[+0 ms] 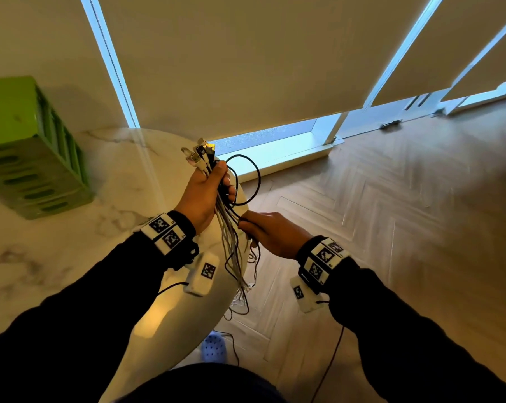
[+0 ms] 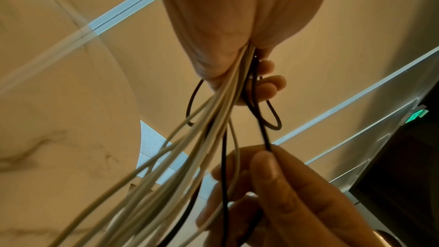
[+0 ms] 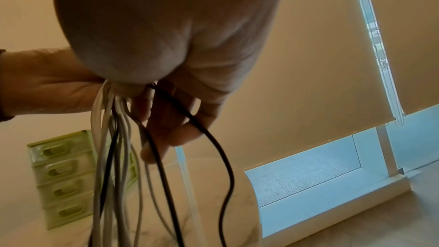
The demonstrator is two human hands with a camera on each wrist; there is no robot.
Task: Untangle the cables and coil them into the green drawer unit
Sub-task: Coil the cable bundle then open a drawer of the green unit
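A round marble table (image 1: 71, 242) is filling the left of the frame beside herringbone flooring (image 1: 391, 213); the green drawer unit (image 1: 27, 158) is sitting upper left. At centre, the left hand (image 1: 205, 193) is gripping the cables (image 1: 231, 242); the right hand (image 1: 272, 234) is pinching a black cable (image 2: 263, 132), clearest from the left wrist.

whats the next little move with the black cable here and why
Probably draw the black cable down and away from the bundle of white cables with the right hand. The left hand grips every cable just below the connectors, the right hand pinches only the black one, and its loop already stands clear of the white strands. The green drawer unit waits on the table.
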